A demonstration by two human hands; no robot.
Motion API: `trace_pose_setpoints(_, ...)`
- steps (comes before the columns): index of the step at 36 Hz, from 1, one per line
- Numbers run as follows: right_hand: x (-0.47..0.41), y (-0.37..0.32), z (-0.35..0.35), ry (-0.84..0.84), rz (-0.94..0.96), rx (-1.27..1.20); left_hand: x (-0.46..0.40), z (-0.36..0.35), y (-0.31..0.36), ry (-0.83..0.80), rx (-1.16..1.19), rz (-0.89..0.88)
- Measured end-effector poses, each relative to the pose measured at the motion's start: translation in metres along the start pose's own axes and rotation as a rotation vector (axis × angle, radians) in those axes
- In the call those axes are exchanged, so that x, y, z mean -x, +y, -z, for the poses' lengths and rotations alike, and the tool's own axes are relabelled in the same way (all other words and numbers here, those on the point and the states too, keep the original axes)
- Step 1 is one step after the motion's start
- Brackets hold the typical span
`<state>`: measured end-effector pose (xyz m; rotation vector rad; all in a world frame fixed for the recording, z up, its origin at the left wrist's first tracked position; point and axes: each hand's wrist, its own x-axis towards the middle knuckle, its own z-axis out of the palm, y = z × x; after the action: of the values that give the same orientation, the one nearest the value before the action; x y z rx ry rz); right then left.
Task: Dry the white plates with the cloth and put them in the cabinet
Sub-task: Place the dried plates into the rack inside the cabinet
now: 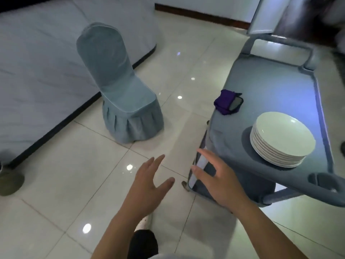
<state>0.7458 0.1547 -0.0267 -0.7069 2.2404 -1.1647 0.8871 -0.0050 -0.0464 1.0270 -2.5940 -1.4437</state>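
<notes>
A stack of several white plates stands on the near right part of a grey service cart. A folded purple cloth lies on the cart's left edge, farther back. My left hand hovers over the tiled floor with fingers spread and holds nothing. My right hand is stretched out in front of the cart's near left corner, fingers straight, holding nothing. Both hands are apart from the plates and the cloth. No cabinet is plainly in view.
A chair in a blue-grey cover stands on the floor to the left. A long table with a pale cloth runs behind it. The cart has handle bars at its far end and near end.
</notes>
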Motion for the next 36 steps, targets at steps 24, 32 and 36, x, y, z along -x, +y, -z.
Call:
trace_pose_setpoints(24, -0.124, 0.023, 0.083, 0.9, -0.658, -0.175, -0.344, -0.035, 0.183, -0.754, -0.341, -0.586)
trace_pose_setpoints(32, -0.146, 0.046, 0.127, 1.135, -0.808, -0.298, -0.388, -0.084, 0.253, -0.947, -0.376, -0.487)
trace_pose_setpoints(36, -0.146, 0.051, 0.147, 1.278, -0.855, -0.359, -0.401, -0.113, 0.282, -1.008, -0.428, -0.465)
